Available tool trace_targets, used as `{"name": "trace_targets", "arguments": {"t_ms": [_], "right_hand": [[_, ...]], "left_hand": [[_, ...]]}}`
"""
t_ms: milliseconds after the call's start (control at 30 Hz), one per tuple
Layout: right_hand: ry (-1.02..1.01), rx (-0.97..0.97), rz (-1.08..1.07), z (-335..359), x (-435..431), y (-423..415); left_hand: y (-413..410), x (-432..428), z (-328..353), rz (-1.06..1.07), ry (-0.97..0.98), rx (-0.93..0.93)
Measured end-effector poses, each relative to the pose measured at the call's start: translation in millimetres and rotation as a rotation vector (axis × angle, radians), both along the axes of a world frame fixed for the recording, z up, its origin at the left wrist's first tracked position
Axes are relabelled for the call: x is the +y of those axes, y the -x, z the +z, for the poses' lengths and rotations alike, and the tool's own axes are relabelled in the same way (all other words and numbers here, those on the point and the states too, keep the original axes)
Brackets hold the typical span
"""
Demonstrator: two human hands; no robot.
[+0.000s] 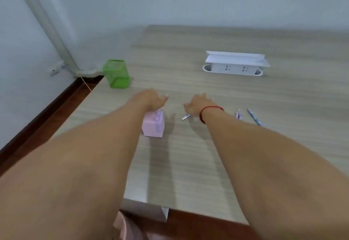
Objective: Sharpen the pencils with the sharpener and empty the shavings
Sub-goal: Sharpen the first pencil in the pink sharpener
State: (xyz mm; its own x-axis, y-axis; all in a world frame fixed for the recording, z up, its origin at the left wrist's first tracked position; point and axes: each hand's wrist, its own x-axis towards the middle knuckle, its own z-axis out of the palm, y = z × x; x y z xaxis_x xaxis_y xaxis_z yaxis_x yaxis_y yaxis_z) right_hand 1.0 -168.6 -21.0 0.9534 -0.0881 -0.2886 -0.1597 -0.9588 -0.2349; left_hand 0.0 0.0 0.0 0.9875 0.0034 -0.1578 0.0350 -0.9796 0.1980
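A pink box-shaped sharpener (pixel 153 124) stands on the wooden table (pixel 188 164), partly hidden by my left wrist. My left hand (pixel 151 99) is stretched out just beyond and above it, fingers relaxed and holding nothing. My right hand (pixel 196 104), with a red string on its wrist, reaches forward to the right of the sharpener. The metal-tipped end of a pencil (pixel 186 117) pokes out from under its palm; the blur hides whether the fingers hold it. Two more pencils (pixel 238 114) (pixel 254 117) lie on the table to the right of that hand.
A green mesh pen holder (pixel 116 73) stands at the table's far left edge. A white power strip box (pixel 234 64) with a paper sheet on top sits at the back right. The wall runs close along the left, with floor below.
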Motion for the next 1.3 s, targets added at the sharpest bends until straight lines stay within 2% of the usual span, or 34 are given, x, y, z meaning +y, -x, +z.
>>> {"name": "trace_targets", "arguments": {"t_ms": [67, 133, 200, 300, 400, 567, 867, 1033, 1300], "right_hand": [[0.028, -0.012, -0.018, -28.2, 7.9, 3.2], [0.023, -0.081, -0.025, -54.6, 18.8, 7.5], [0.009, -0.185, -0.03, -74.7, 26.7, 12.3], [-0.02, -0.315, 0.048, -79.2, 25.0, 21.7], [-0.071, -0.366, 0.125, -76.0, 17.3, 51.5], [-0.068, -0.436, 0.187, -67.3, -0.7, 115.9], [0.021, -0.457, 0.148, -53.6, -10.4, 160.1], [0.111, -0.418, 0.138, -51.7, -9.9, 167.1], [0.098, -0.479, 0.217, -29.7, -19.5, 171.8]], "left_hand": [[7.8, 1.3, -12.0, 0.008, 0.074, -0.005], [14.3, 4.4, -21.7, 0.032, 0.188, -0.092], [21.6, 3.8, -29.8, 0.051, 0.248, -0.27], [30.7, 1.2, -34.9, 0.063, 0.241, -0.565], [46.7, -4.4, -44.3, 0.125, 0.295, -0.68], [69.8, -10.2, -59.5, 0.208, 0.415, -0.602], [83.4, -16.7, -43.9, 0.115, 0.305, -0.342], [101.0, -17.7, -43.2, 0.271, 0.369, -0.548], [120.6, -12.9, -62.8, 0.054, 0.485, -0.579]]}}
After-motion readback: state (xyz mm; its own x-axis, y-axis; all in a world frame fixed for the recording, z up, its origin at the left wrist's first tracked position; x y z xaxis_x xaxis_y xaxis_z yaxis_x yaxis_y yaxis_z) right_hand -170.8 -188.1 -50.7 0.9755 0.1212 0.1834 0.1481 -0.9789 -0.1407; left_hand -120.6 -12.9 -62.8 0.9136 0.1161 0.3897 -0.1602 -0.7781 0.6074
